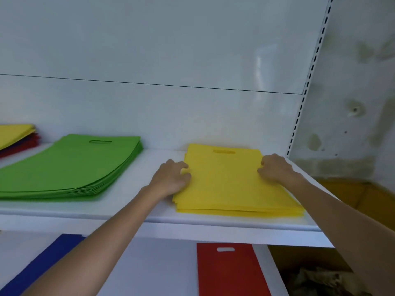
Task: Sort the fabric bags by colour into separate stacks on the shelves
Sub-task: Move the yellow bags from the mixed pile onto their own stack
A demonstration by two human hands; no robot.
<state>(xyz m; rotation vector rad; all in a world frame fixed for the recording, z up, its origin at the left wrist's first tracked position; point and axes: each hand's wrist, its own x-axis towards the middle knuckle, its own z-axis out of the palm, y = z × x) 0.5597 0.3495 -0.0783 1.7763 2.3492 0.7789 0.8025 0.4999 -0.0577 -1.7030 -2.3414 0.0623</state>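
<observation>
Flat yellow bags (233,184), neat stack (slot handle), white shelf (132,199)

Soft even daylight, slight blur, wide-angle bowing

My left hand (171,178) covers part of the left edge of the yellow stack (230,182), and my right hand (275,168) part of its right edge. My fingertips curl out of sight there, so I cannot tell whether they pinch a bag or only press. Left of the yellow stack, the green stack (68,165) and a mixed pile (15,135) run off the picture. Below it, the red bag (228,272) is cut by the bottom edge. Below-left, my forearm hides part of the blue bag (42,263). Below-right, the cardboard box (310,274) holds only a dim blur.
</observation>
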